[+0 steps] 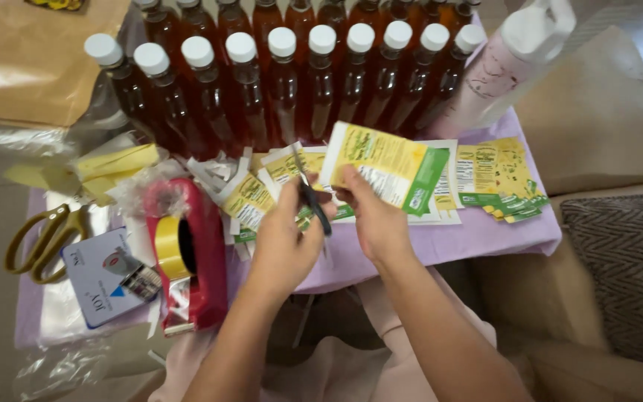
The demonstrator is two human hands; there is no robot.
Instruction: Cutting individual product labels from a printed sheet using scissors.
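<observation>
Left hand (284, 238) clamps small scissors (312, 201); right hand (377, 219) pinches a yellow-green label sheet (385, 165) just above them. Cut labels (496, 175) stacked right of the right hand, probably more uncut underneath. Capped bottles (284, 82) beyond look unlabelled.

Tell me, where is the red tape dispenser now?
In the head view, the red tape dispenser lies on the table's left part, just left of the left hand, with the yellow-handled scissors farther left.
</observation>
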